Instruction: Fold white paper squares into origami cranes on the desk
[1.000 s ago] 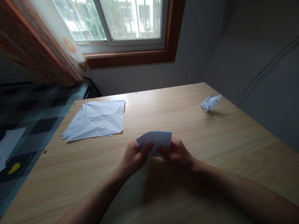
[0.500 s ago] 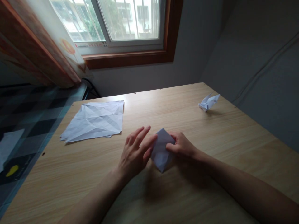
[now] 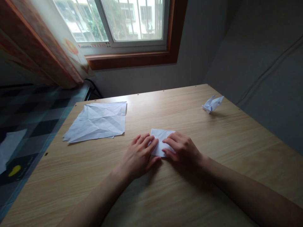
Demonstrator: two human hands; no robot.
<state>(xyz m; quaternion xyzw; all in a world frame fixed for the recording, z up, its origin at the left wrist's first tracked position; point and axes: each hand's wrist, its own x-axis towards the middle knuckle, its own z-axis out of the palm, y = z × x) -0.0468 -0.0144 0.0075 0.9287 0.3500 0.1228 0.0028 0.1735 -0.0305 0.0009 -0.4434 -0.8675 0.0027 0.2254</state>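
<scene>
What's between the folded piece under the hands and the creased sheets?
In the head view, only the left hand pressing the folded piece, then bare table up to the creased sheets.

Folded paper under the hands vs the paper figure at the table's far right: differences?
The folded paper lies flat on the table; the paper figure stands up with pointed tips.
The folded paper is pressed under the left hand and right hand; the paper figure sits untouched.
The folded paper's visible part has straight edges and square corners; the paper figure is irregular.
Both are white paper.
</scene>
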